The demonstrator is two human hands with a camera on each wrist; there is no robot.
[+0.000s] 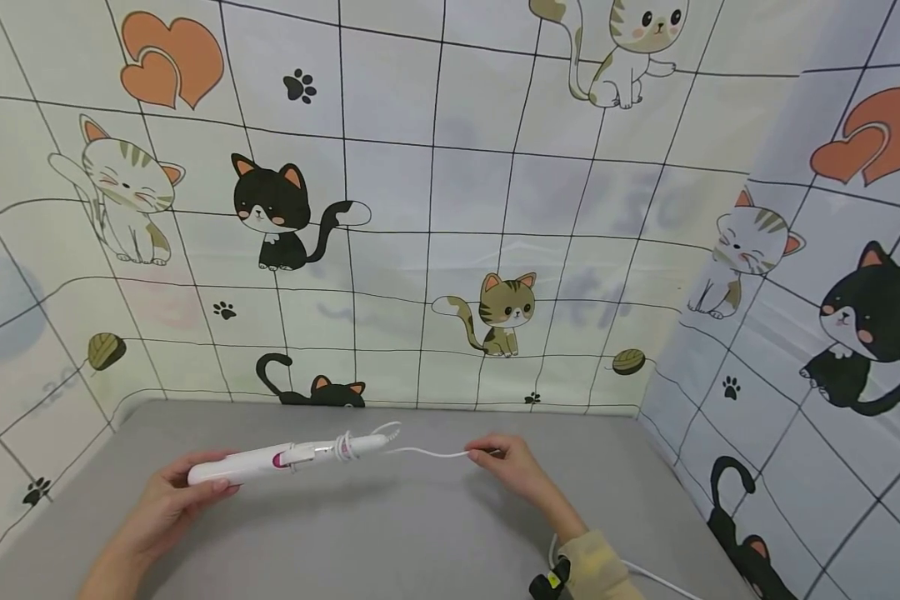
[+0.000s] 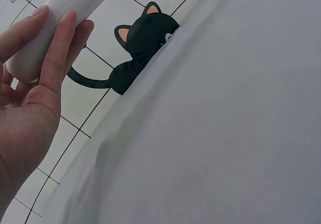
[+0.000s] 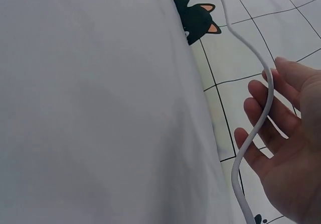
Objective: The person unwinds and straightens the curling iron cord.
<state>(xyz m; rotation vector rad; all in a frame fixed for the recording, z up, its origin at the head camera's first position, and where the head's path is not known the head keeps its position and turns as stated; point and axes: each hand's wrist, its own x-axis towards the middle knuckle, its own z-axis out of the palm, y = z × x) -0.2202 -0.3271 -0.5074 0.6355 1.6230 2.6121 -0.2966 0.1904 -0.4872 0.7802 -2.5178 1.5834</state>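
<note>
The left hand (image 1: 167, 498) gripped the white styling tool (image 1: 258, 467) by its rounded end above the surface (image 1: 420, 533), toward the far edge; the right hand (image 1: 516, 468) pinched its cord (image 1: 437, 454). Handling the cord well probably called for light, even tension.

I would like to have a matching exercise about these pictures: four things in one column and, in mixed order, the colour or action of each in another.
Things:
1. left hand
2. tabletop
3. right hand
4. sleeve

Colour or action:
A. pinches the cord
B. pale yellow
C. holds the white wand-like device
D. grey

Right pairs: 1-C, 2-D, 3-A, 4-B
</note>
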